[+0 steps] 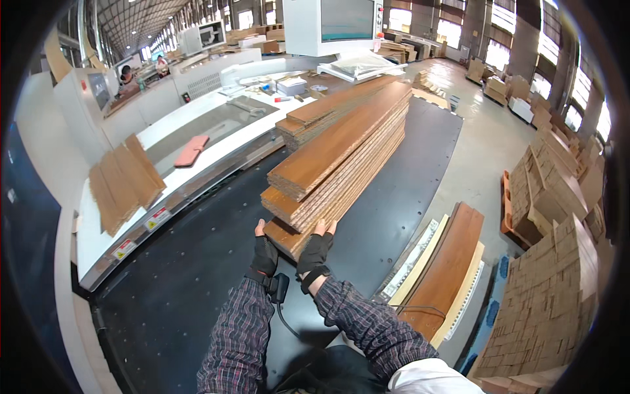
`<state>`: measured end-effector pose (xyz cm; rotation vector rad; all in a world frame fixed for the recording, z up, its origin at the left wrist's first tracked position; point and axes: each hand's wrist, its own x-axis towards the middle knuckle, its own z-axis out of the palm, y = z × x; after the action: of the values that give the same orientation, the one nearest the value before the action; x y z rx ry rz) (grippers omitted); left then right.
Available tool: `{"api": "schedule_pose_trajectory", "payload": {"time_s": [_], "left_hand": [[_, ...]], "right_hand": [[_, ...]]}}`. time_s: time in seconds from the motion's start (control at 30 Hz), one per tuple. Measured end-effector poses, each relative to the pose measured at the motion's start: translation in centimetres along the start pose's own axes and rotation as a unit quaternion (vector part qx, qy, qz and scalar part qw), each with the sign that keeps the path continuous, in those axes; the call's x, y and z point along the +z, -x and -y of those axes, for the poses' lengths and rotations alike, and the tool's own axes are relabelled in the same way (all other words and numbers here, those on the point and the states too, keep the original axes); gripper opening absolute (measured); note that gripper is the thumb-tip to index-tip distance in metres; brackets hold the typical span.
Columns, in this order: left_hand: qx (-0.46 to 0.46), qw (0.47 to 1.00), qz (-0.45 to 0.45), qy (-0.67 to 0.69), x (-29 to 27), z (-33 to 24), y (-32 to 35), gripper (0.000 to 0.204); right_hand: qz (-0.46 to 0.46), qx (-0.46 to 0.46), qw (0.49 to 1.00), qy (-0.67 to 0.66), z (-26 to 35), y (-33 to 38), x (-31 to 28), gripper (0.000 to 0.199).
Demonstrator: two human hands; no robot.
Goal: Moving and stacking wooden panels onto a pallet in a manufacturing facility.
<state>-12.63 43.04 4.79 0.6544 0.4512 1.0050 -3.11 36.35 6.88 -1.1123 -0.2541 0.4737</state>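
Observation:
A stack of long brown wooden boards (341,148) lies on the black machine table (190,262), its layers unevenly staggered. From under the upper boards, the near end of a lower board (286,238) sticks out toward me. My left hand (265,255), in a black fingerless glove, grips that end on its left side, thumb up. On the opposite side my right hand (317,248), gloved the same way, holds it with fingers against the edge. The undersides of both grips are hidden. Behind the stack, to the left, lies a second pile of boards (308,125).
A pink phone case (191,152) and brown cardboard strips (126,180) rest on the white machine bed to the left. At right, more boards (446,269) stand beside the table, near cardboard stacks (538,302) on pallets. A monitor (344,23) stands ahead; two people are far left.

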Motion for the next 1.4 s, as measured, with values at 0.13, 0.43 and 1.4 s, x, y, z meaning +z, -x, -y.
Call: {"api": "schedule_pose_trajectory", "payload": {"time_s": [0.13, 0.43, 1.4], "left_hand": [[0.042, 0.999, 0.024, 0.003, -3.5, -3.9, 2.0, 0.069], [0.273, 0.862, 0.021, -0.427, 6.5, -15.5, 5.5, 0.066], [0.088, 0.662, -0.088, -0.739, 4.3, -1.9, 13.7, 0.108]], "right_hand": [[0.012, -0.017, 0.990, 0.138, 1.1, 5.0, 1.8, 0.077], [0.153, -0.219, 0.959, 0.091, 11.8, 2.5, 1.8, 0.071], [0.293, 0.277, 0.910, -0.099, 2.6, -1.3, -7.8, 0.063]]}}
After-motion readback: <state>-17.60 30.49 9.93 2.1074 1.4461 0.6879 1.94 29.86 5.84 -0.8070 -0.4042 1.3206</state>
